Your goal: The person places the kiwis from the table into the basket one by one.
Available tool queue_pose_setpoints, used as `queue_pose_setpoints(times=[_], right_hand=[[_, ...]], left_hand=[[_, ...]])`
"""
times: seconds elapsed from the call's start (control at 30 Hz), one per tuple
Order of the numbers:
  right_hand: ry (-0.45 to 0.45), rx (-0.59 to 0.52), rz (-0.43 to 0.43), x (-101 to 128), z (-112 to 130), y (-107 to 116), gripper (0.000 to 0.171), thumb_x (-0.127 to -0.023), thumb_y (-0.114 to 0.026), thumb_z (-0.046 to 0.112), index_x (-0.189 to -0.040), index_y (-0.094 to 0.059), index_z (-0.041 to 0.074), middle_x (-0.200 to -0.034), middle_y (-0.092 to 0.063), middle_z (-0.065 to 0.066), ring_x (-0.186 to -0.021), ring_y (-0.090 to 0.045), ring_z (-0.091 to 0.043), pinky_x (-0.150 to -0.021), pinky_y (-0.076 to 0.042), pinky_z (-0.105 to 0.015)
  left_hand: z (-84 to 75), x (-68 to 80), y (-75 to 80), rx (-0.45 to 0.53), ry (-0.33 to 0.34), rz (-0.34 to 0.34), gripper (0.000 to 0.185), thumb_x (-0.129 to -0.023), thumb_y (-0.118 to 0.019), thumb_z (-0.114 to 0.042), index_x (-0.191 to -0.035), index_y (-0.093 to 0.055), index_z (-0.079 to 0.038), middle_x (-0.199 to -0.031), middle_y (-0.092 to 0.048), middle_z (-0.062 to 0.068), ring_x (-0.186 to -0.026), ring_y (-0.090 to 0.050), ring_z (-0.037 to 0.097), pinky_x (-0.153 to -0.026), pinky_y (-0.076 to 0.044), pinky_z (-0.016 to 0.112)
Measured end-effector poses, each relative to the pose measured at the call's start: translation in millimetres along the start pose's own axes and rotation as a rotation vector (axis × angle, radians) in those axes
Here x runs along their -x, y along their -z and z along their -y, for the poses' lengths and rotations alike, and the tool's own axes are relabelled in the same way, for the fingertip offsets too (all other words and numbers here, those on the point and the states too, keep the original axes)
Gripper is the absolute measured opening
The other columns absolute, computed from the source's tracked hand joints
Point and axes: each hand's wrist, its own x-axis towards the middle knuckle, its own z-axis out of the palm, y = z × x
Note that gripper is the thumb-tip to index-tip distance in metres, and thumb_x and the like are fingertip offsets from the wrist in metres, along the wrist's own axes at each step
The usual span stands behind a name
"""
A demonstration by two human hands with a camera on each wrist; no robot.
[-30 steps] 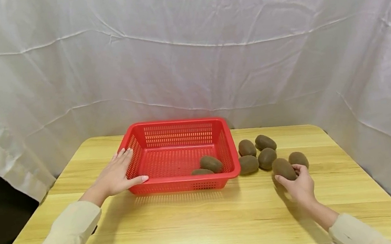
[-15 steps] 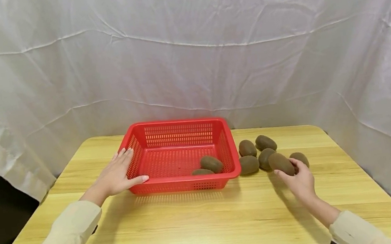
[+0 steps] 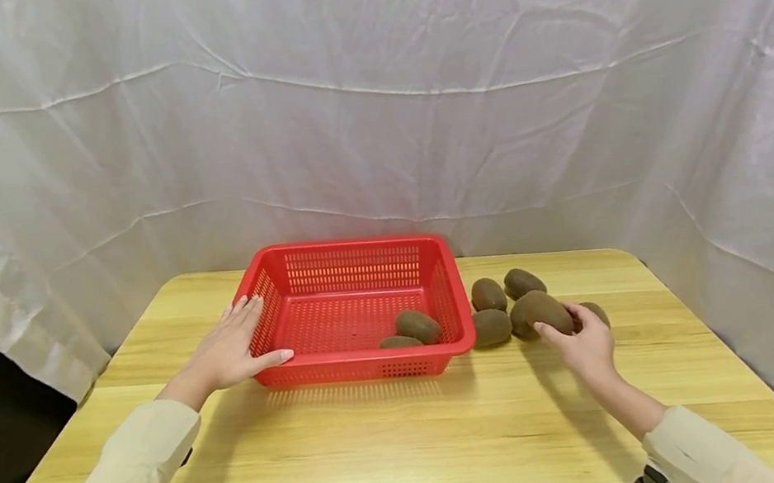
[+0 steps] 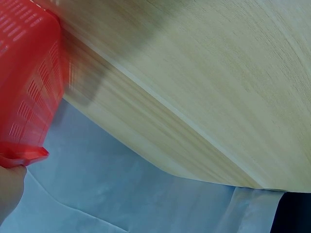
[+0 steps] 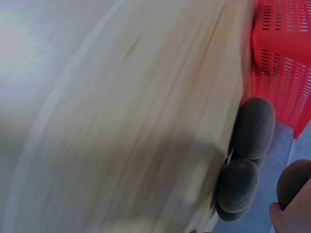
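Note:
A red plastic basket [image 3: 347,252] stands on the wooden table [image 3: 416,437], with two brown kiwis [image 3: 418,325] inside at its front right. My left hand [image 3: 236,349] rests flat against the basket's left wall, fingers straight; the left wrist view shows that wall [image 4: 24,92]. My right hand [image 3: 582,342] holds a kiwi [image 3: 540,312] lifted just above the table, right of the basket. Several more kiwis [image 3: 488,294] lie on the table beside it. In the right wrist view the held kiwi [image 5: 294,182] shows at the lower right, near two lying kiwis [image 5: 253,128].
A wrinkled white cloth [image 3: 365,94] hangs behind and to the right of the table. The table's right edge [image 3: 700,328] lies close to the kiwis. Bare wood stretches in front of the basket.
My right hand has lifted a kiwi and carried it up and to the left, toward the basket. The left hand and basket have stayed in place.

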Motion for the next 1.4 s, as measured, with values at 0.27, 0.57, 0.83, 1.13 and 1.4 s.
queue_pose_setpoints(times=[0.27, 0.57, 0.83, 1.13, 1.4], right_hand=[[-0.006, 0.001, 0.002, -3, 12, -5, 0.058, -0.085, -0.066, 0.025, -0.133, -0.046, 0.0, -0.126, -0.052, -0.02, -0.111, -0.052, -0.028, -0.072, -0.036, -0.006], [0.006, -0.031, 0.007, -7, 21, -8, 0.058, -0.085, -0.065, 0.023, -0.134, -0.044, -0.001, -0.125, -0.052, -0.022, -0.108, -0.05, -0.026, -0.065, -0.033, 0.001], [0.038, -0.035, 0.032, -12, 32, -10, 0.058, -0.085, -0.065, 0.022, -0.134, -0.045, 0.0, -0.127, -0.053, -0.021, -0.112, -0.051, -0.027, -0.075, -0.036, -0.007], [0.069, -0.09, 0.058, -14, 47, -21, 0.055, -0.084, -0.067, 0.018, -0.132, -0.047, 0.0, -0.125, -0.055, -0.021, -0.109, -0.053, -0.024, -0.069, -0.035, 0.001], [0.095, -0.101, 0.08, -16, 54, -27, 0.055, -0.082, -0.068, 0.016, -0.132, -0.049, 0.0, -0.124, -0.057, -0.022, -0.109, -0.055, -0.026, -0.069, -0.037, 0.0]], left_hand=[[0.5, 0.4, -0.4, 0.003, 0.0, -0.007, 0.1, -0.082, -0.053, -0.061, -0.143, -0.018, 0.01, -0.151, -0.02, 0.026, -0.141, -0.013, 0.043, -0.116, -0.01, 0.053], [0.5, -1.5, -0.7, -0.006, -0.008, -0.008, 0.1, -0.082, -0.053, -0.061, -0.143, -0.019, 0.01, -0.151, -0.021, 0.026, -0.141, -0.013, 0.042, -0.116, -0.01, 0.052], [-0.5, -2.8, 0.3, -0.004, -0.011, -0.006, 0.1, -0.082, -0.054, -0.061, -0.143, -0.019, 0.01, -0.151, -0.021, 0.026, -0.141, -0.013, 0.043, -0.116, -0.01, 0.052], [0.9, -1.6, -0.9, -0.006, -0.01, -0.012, 0.1, -0.082, -0.054, -0.061, -0.143, -0.02, 0.01, -0.151, -0.021, 0.026, -0.141, -0.013, 0.043, -0.116, -0.011, 0.053], [1.6, -1.1, -1.9, 0.001, -0.01, -0.014, 0.1, -0.082, -0.054, -0.061, -0.143, -0.02, 0.01, -0.15, -0.021, 0.027, -0.141, -0.014, 0.043, -0.116, -0.011, 0.053]])
